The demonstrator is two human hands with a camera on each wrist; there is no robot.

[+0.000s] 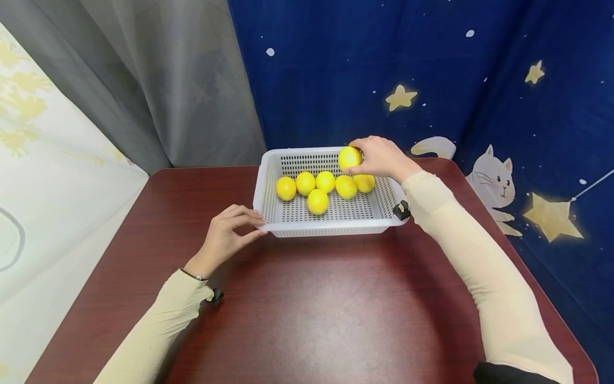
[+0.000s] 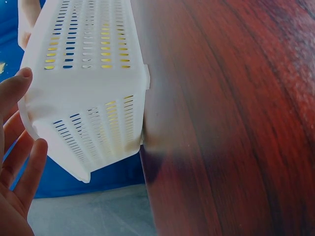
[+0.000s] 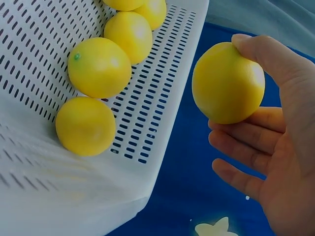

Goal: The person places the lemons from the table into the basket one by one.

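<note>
A white perforated plastic basket holds several round yellow citrus fruits, most in an uneven row, one in front. My right hand grips another yellow citrus fruit above the basket's back right rim. In the right wrist view the thumb is on top of this fruit, and the fingers lie under and behind it. At the basket's front left corner, my left hand holds the rim. Its thumb is on the front side and its fingers are around the left side, some partly hidden behind the rim.
The basket stands at the back of a dark red-brown wooden table. Behind it hang a grey curtain and a blue curtain with stars and a cat. White patterned cloth lines the left side.
</note>
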